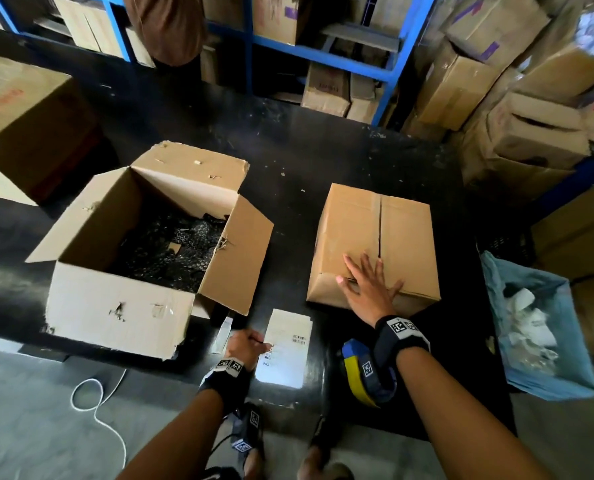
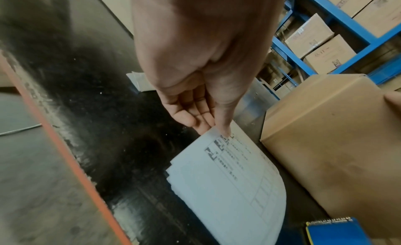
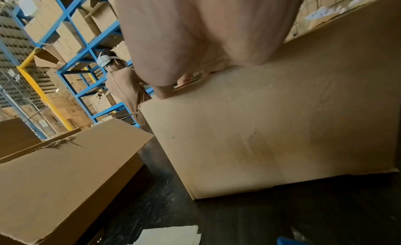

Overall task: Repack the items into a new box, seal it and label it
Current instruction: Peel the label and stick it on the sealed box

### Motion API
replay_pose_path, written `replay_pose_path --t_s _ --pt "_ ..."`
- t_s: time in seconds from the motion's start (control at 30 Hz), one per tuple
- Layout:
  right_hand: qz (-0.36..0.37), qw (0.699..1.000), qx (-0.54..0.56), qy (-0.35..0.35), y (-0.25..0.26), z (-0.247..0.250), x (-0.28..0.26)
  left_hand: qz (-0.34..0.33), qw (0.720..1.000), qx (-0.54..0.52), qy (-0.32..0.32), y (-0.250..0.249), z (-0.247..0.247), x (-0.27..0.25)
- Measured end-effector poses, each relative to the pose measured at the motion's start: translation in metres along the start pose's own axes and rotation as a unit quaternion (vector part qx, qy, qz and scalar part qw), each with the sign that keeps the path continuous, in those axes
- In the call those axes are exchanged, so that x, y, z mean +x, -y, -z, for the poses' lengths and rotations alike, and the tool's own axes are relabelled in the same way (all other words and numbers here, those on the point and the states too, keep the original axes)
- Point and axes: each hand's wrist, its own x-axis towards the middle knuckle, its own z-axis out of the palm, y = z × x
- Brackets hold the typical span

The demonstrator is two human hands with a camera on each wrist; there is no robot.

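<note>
Left hand [image 2: 195, 98] pinches the label sheet [image 2: 228, 180] at its corner, a narrow grip; right hand [image 1: 370, 289] lies flat on the closed box [image 1: 375, 237], lower right; thin paper could slip or crease.

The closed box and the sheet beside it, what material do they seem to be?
Closed box: plain brown cardboard, matte, with folded flaps meeting at a centre seam. Sheet: thin white printed paper, likely a label; it bends where the left hand pinches it.

Blue metal shelving [image 1: 326, 51] stacked with cartons stands behind a black worktable [image 1: 323, 157] on grey floor [image 1: 29, 427].
</note>
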Motion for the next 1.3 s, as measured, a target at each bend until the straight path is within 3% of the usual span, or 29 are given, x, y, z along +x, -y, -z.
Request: replay_pose_path --t_s 0.5,0.67,0.77,0.9,0.97,1.03,1.17,1.3 --pt "0.013 1.000 0.013 0.019 -0.002 0.007 -0.004 -0.048 0.998 -0.015 -0.042 -0.004 0.016 -0.014" --pt "0.015 0.999 0.017 0.025 -0.001 0.009 -0.008 -0.114 0.993 -0.024 -0.003 -0.004 0.025 -0.023" --pt "0.012 0.999 0.037 0.032 -0.001 0.014 -0.007 -0.156 0.986 -0.065 0.013 -0.031 0.036 -0.047" --pt "0.038 0.990 0.137 0.003 -0.007 0.020 -0.008 -0.181 0.969 -0.169 -0.024 -0.074 0.053 -0.065" --pt "0.061 0.969 0.234 -0.053 -0.006 0.022 -0.020 -0.188 0.960 -0.208 -0.012 -0.096 0.059 -0.072" --pt "0.101 0.922 0.356 -0.112 0.000 0.027 -0.039 -0.202 0.948 -0.245 0.003 -0.119 0.059 -0.076" --pt "0.069 0.818 0.568 -0.048 0.021 0.052 -0.064 -0.237 0.931 -0.275 0.040 -0.167 0.056 -0.082" --pt "0.054 0.788 0.611 -0.047 0.027 0.070 -0.068 -0.271 0.928 -0.243 0.087 -0.206 0.063 -0.088"
